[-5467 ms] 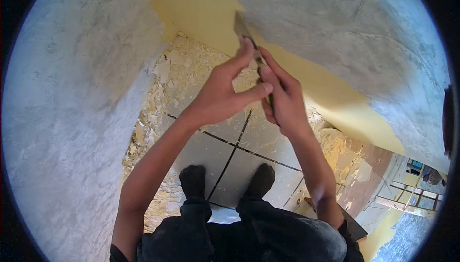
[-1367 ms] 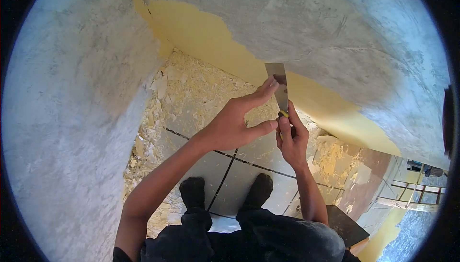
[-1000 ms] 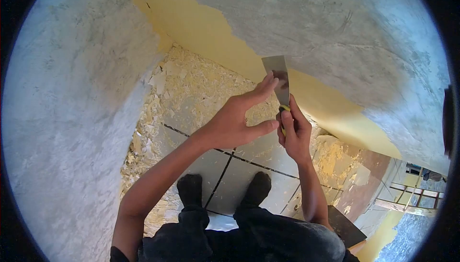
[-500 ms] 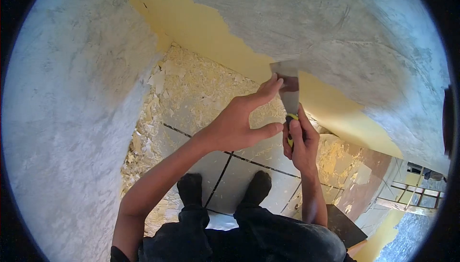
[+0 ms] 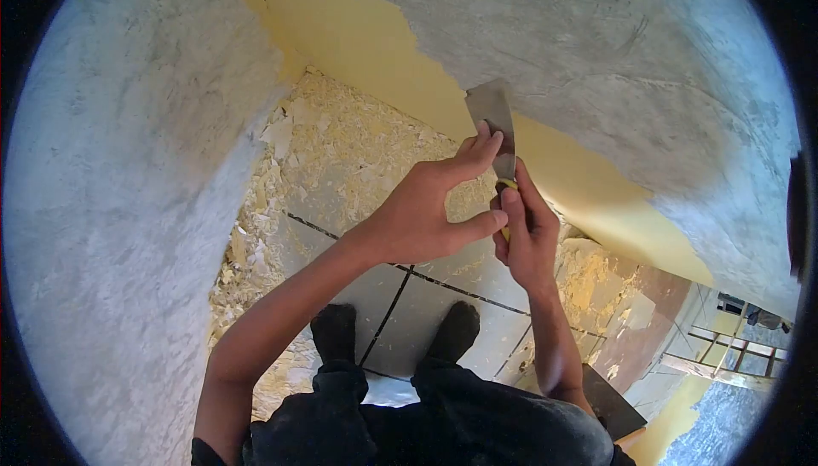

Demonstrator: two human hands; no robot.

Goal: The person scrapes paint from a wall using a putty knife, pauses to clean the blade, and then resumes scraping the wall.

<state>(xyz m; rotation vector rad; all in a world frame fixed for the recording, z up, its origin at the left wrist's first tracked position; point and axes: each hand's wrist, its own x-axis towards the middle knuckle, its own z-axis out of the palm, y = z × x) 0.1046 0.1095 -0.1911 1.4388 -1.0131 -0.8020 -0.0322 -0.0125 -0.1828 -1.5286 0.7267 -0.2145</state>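
Note:
My right hand is closed round the dark and yellow handle of a putty knife. Its wide metal blade points up and slightly left, with the edge at or close to the wall where grey plaster meets yellow paint. My left hand is open, thumb and fingers spread. Its fingertips rest on the blade, and its thumb reaches close to the handle and my right thumb. Part of the handle is hidden by my right fingers.
Scraped paint flakes cover the floor along the wall and in the corner. A rough grey wall rises on the left. My feet stand on grey tiles. A dark flat board lies at lower right, and a ladder-like frame is beyond.
The putty knife and my right hand have moved up and slightly left, and the blade now tilts further left. My left hand stays beside it, fingers still at the blade.

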